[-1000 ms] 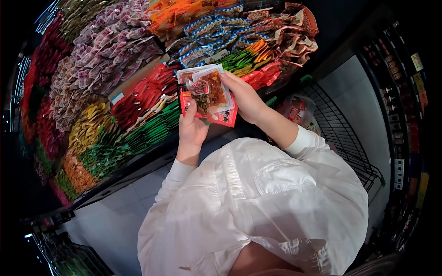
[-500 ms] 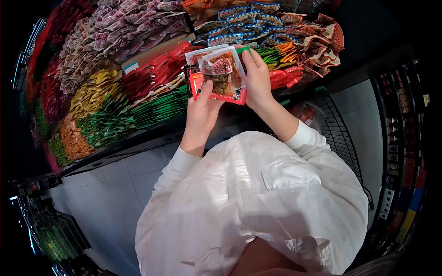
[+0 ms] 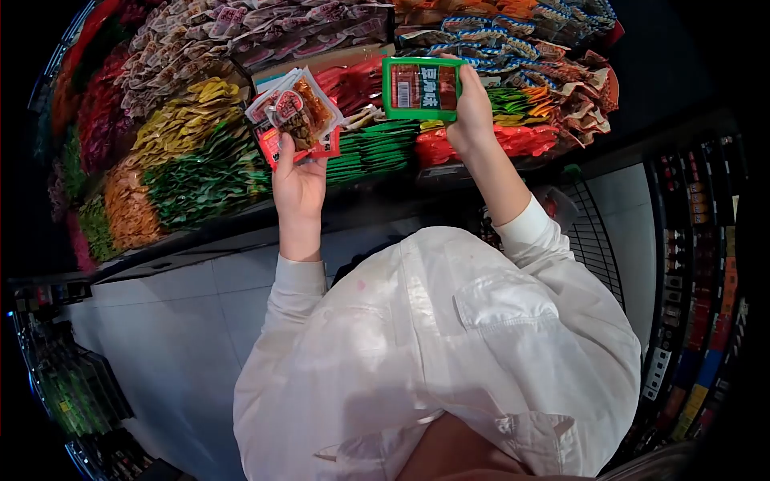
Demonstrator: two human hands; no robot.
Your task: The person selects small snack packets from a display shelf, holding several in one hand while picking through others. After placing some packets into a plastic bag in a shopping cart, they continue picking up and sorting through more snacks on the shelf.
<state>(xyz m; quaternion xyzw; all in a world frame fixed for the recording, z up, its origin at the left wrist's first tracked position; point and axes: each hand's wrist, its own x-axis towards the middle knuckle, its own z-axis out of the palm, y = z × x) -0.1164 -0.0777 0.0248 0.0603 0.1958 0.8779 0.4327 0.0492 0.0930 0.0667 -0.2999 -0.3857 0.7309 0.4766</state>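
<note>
My left hand [image 3: 299, 188] is closed on a small fanned stack of snack packets [image 3: 301, 116], thumb on top. The front packet is clear with brown food inside, and a red one shows beneath. Up and to the right, my right hand [image 3: 472, 108] grips the right edge of a green-bordered snack packet [image 3: 421, 88] with a barcode and a dark label. That packet is held above the display, apart from the stack. Some fingers of both hands are hidden behind the packets.
Under my hands runs a display of packed snacks, with green packets [image 3: 373, 148], yellow packets [image 3: 188, 116] and red packets [image 3: 493, 144]. To my right stands a wire shopping cart [image 3: 595, 236], with a stocked shelf [image 3: 694, 264] beyond. Pale floor tiles [image 3: 180, 329] lie at lower left.
My hands have moved apart. My left hand went left with the stack, while my right hand brought the green packet out from behind it, turning its printed face into view.
</note>
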